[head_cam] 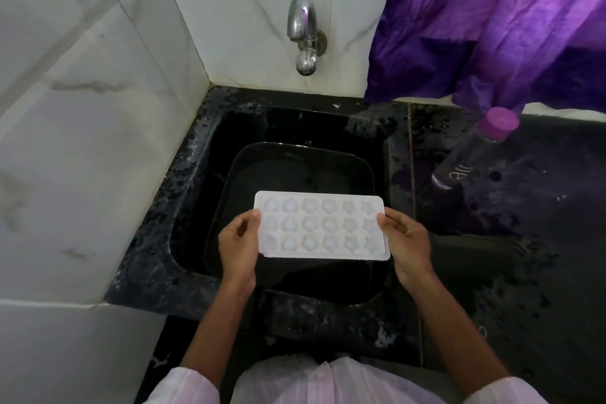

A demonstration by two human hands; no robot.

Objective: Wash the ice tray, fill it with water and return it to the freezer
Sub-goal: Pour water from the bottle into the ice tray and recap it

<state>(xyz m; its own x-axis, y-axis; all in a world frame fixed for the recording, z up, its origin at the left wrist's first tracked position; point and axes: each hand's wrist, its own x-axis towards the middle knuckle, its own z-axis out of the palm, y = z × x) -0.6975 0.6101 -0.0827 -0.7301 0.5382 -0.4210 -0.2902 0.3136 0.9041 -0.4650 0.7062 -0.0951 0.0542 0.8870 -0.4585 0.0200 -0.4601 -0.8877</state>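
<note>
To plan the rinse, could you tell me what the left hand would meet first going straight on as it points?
Probably the tap: the left hand, gripping the ice tray, points over the sink towards it, though depth is unclear.

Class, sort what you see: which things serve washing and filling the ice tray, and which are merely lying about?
For the job: ice tray, held at its ends by left hand and right hand; tap; sink.
Lying about: pink-capped bottle on the counter; purple cloth; black basin in the sink.
</note>
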